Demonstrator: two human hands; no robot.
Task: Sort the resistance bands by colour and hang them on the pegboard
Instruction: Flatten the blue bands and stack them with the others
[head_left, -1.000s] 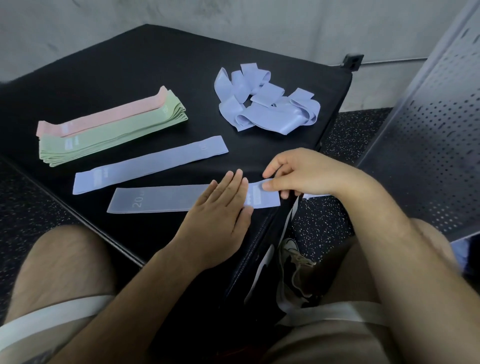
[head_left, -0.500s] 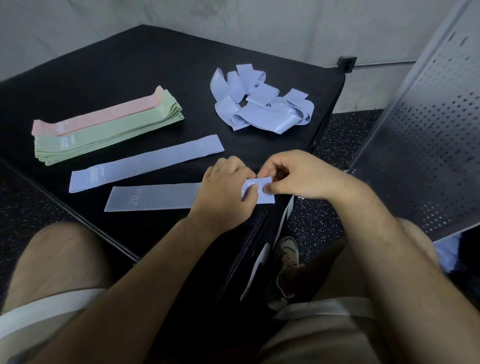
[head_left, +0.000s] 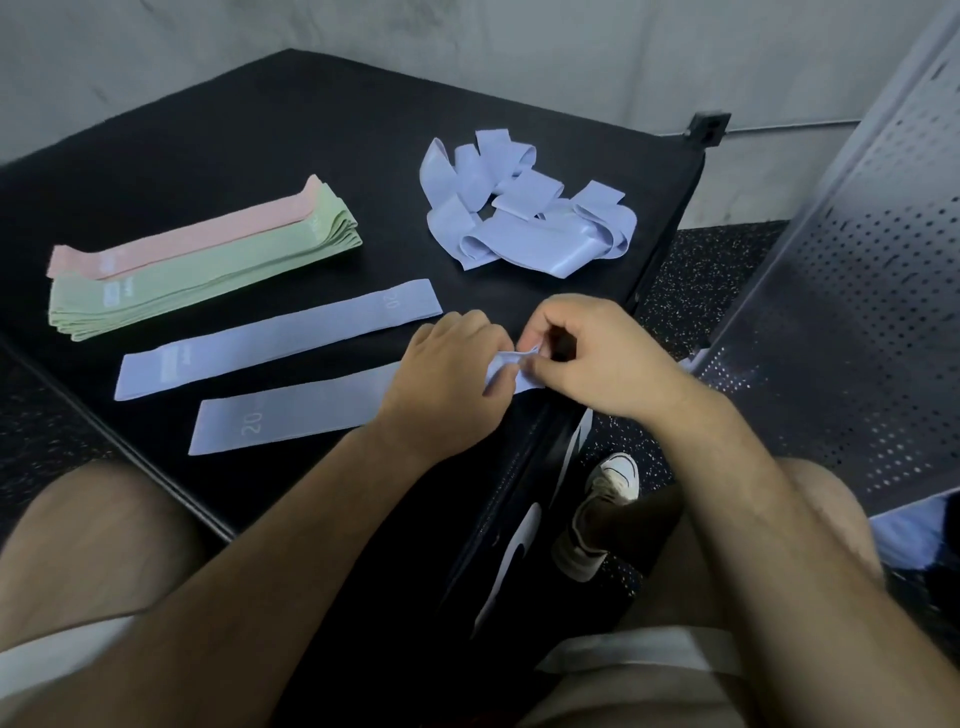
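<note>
Your left hand (head_left: 447, 384) and right hand (head_left: 597, 353) pinch one end of the nearest lilac band (head_left: 291, 410) with curled fingers (head_left: 543, 330). It lies on the black surface (head_left: 260, 156).

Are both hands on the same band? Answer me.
Yes, the left hand and right hand both pinch one end of the nearest purple band.

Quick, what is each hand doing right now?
Left hand: closed, pinching one end of the near purple band.
Right hand: closed, pinching that same end.
</note>
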